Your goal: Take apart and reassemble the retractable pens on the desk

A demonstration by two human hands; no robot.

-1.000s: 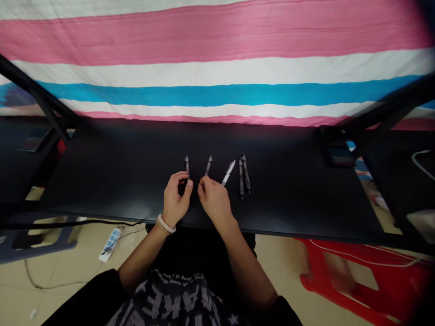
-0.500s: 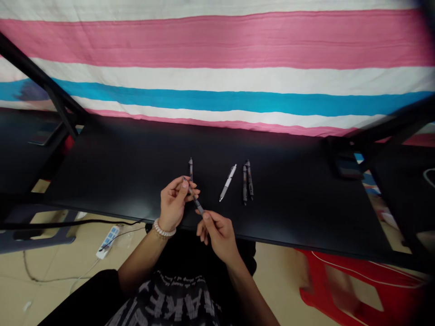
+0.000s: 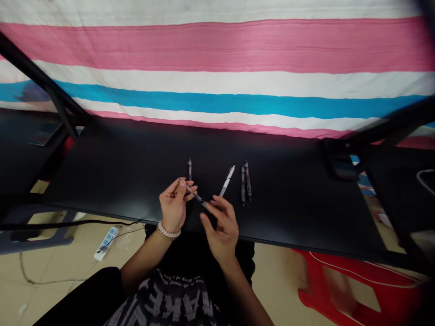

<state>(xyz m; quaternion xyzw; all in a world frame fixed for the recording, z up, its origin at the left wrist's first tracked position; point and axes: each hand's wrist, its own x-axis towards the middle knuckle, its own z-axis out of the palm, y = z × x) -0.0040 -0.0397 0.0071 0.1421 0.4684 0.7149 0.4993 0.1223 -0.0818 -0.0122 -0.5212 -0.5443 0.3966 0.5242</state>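
My left hand pinches a slim dark pen between thumb and fingers, and the pen slants down to the right. Close to the pen's lower end is my right hand, its thumb and fingers apart; whether a fingertip touches the pen I cannot tell. Just beyond my left fingers lies a grey pen, its near end hidden by them. A white pen rests on the black table, its lower tip covered by my right fingers. Two dark pens lie side by side farther right.
A striped cloth hangs behind the table. Dark metal supports rise at both sides. On the floor are a white power strip with cables at left and a red stool at right.
My right hand has let go of the pen's lower end, spread its fingers and shifted up and slightly right, partly covering the white pen. My left hand keeps its pinch.
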